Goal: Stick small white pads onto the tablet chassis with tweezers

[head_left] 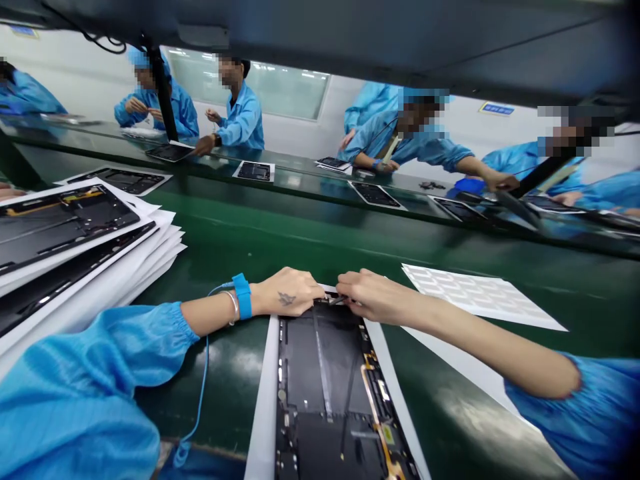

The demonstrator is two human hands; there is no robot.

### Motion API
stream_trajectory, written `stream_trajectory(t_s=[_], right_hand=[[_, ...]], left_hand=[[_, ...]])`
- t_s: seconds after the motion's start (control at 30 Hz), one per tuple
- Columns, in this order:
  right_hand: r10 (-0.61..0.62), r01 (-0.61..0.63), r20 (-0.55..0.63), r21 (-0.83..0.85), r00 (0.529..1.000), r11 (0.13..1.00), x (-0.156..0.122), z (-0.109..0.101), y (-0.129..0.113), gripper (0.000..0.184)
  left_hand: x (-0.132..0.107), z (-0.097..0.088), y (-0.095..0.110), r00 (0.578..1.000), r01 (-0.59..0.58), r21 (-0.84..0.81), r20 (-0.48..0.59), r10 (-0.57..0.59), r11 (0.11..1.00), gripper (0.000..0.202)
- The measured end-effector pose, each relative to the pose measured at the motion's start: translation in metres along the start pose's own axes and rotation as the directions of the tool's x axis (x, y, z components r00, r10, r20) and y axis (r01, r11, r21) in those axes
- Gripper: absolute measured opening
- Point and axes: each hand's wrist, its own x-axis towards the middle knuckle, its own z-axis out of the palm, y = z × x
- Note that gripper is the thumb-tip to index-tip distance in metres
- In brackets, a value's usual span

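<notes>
A black tablet back housing (325, 393) with copper flex strips lies on a white sheet (261, 400) directly below my hands. My left hand (286, 291) rests at the housing's far edge, and a blue wrist strap (242, 295) with a coiled cord circles that wrist. My right hand (370, 297) comes in from the right, its fingertips meeting the left hand's there. A small silvery piece (336, 301) seems pinched in the right fingers, though the fingers partly hide it. How the left fingers sit is hidden.
A stack of housings on white sheets (65, 230) sits at the left, and a white printed sheet (480, 297) lies to the right on the green belt (280, 240). Beyond, several co-workers (243, 113) in blue smocks sit at a far bench under a dark overhead shelf (350, 33).
</notes>
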Motion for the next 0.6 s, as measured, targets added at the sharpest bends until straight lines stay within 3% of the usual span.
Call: stream_trajectory(t_s=[0.1,0.2,0.3,0.4,0.6], right_hand=[[0.072,-0.071,-0.009,0.079,0.997,0.994,-0.011,0.006,0.011,0.016],[0.149,-0.105,-0.192,0.221,0.970,0.969,-0.022,0.016,0.008,0.020],[0.161,-0.020,-0.345,0.378,0.925,0.925,-0.031,0.030,-0.006,0.026],[0.159,0.031,-0.382,0.446,0.910,0.895,-0.039,0.041,-0.016,0.032],[0.262,-0.053,-0.336,0.521,0.904,0.852,-0.049,0.043,-0.007,0.022]], left_hand=[[0.001,0.000,0.000,1.000,0.002,0.017,0.008,-0.002,1.000,0.017],[0.002,-0.001,0.001,0.999,0.021,0.023,0.024,-0.022,1.000,0.017],[0.003,-0.002,0.002,0.999,0.026,0.021,0.030,-0.026,0.999,0.016],[0.003,-0.004,0.002,1.000,0.016,0.018,0.027,-0.016,1.000,0.015],[0.002,-0.004,0.002,1.000,0.010,-0.011,0.010,-0.010,1.000,0.018]])
